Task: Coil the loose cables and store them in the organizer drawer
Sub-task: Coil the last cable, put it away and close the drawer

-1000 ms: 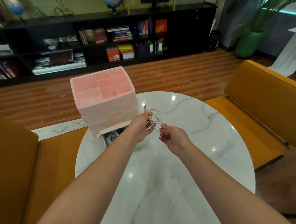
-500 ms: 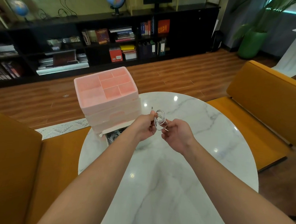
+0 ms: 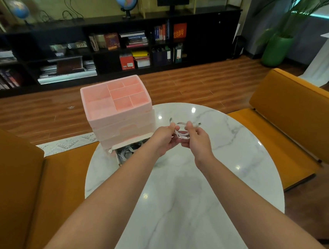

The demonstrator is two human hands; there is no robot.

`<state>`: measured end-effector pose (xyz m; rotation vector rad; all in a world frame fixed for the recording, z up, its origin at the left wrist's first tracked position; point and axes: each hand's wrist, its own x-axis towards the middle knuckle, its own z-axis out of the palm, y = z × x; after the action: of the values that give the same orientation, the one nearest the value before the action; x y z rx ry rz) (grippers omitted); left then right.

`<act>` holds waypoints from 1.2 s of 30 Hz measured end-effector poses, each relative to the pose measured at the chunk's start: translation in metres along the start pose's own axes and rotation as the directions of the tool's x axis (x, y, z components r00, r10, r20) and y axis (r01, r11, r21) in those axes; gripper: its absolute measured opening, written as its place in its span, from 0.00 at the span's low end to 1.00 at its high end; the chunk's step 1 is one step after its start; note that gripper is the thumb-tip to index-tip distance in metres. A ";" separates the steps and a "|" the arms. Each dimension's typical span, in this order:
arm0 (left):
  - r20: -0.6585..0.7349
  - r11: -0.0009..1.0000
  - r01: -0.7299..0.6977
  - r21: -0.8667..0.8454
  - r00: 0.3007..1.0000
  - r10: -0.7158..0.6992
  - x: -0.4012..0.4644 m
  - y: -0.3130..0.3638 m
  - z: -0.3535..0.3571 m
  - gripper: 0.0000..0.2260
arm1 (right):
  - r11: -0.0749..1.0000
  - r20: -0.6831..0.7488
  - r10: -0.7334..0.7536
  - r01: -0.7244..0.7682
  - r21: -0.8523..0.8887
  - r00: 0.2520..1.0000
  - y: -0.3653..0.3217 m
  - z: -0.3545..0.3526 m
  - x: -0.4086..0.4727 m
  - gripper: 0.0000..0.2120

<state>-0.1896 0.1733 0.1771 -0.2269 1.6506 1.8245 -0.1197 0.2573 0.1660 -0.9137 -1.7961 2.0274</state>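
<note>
A small coiled white cable (image 3: pixel 182 134) is held between both hands above the round marble table (image 3: pixel 184 193). My left hand (image 3: pixel 164 136) pinches its left side, and one plug end sticks up beside the thumb. My right hand (image 3: pixel 196 138) grips its right side, with the other plug end poking out past the fingers. The pink organizer (image 3: pixel 115 109) stands at the table's far left edge. Its bottom drawer (image 3: pixel 127 151) is pulled open toward me and holds several coiled white cables, partly hidden by my left forearm.
Orange upholstered seats flank the table, one on the left (image 3: pixel 10 182) and one on the right (image 3: pixel 295 117). A black bookshelf (image 3: pixel 114 44) runs along the far wall across the wooden floor. A green plant pot (image 3: pixel 276 50) stands at the back right.
My hands have drawn closer together and squeezed the wide loop into a tight small coil. My right hand rose level with the left, and both plug ends now stick out.
</note>
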 end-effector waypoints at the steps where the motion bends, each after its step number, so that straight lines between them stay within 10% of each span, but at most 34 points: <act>1: -0.006 1.000 0.005 -0.026 1.000 -0.006 -0.001 0.000 0.000 0.14 | 1.000 -0.044 -0.022 0.022 0.010 0.999 0.000 0.000 0.000 0.14; 15: -0.087 0.980 -0.066 -0.188 0.995 0.051 0.002 -0.001 -0.010 0.13 | 0.906 -0.044 0.119 -0.091 0.414 0.992 0.000 -0.018 0.003 0.17; 27: 0.120 0.930 -0.229 0.289 0.972 0.202 0.001 -0.011 -0.021 0.15 | 0.986 0.119 0.168 -0.165 -0.034 0.979 0.009 -0.025 0.012 0.11; 36: 0.063 0.872 -0.227 0.434 0.973 0.222 0.002 -0.008 -0.015 0.16 | 0.993 0.265 0.114 -0.102 -0.058 0.957 0.011 -0.030 0.009 0.10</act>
<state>-0.1910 0.1600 0.1665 0.1825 2.0994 1.5475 -0.1059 0.2839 0.1526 -0.7963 -1.9747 2.2829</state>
